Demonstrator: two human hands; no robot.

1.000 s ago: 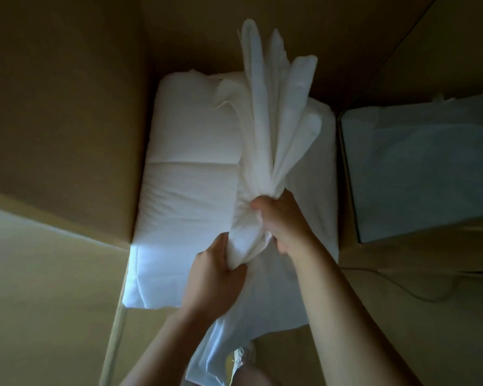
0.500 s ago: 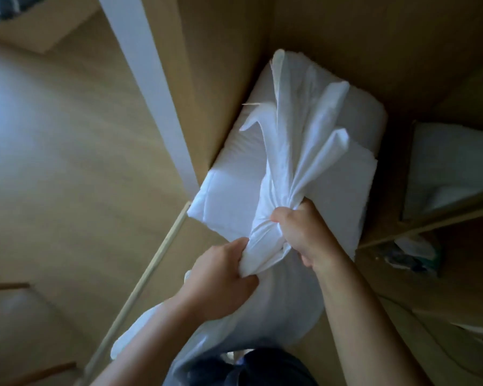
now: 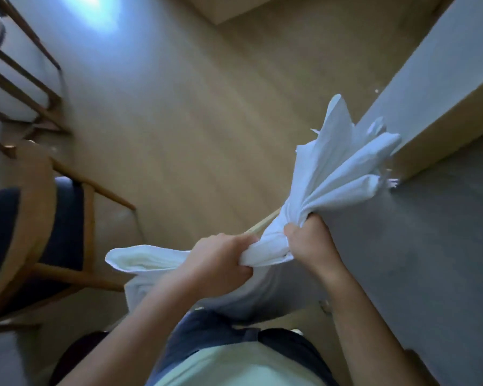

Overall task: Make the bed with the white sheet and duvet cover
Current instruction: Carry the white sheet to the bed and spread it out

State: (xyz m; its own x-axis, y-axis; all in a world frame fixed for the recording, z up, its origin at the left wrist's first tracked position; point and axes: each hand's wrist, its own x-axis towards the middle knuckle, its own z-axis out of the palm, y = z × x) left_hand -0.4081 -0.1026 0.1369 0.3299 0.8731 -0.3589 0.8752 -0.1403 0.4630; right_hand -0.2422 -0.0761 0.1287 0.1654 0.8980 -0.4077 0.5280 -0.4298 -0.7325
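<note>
A bunched white sheet [image 3: 343,168] is held in front of my body, over the wooden floor. My left hand [image 3: 221,260] grips its gathered middle, and my right hand [image 3: 308,240] grips the same bundle just to the right. Folded ends fan upward past my right hand. Another folded end [image 3: 140,259] sticks out to the left of my left hand, and more cloth hangs down against my dark trousers. No bed or duvet cover is in view.
A wardrobe door [image 3: 418,246] stands close on the right, its edge behind the cloth. A wooden chair [image 3: 39,218] with a dark seat sits at the left, with a slatted wooden frame [image 3: 17,79] farther up. Wooden floor [image 3: 193,107] spreads ahead.
I have turned left, away from the wardrobe shelves with the stacked white bedding, carrying the sheet out with both hands still gripping it. The floor and chair have come into view.
</note>
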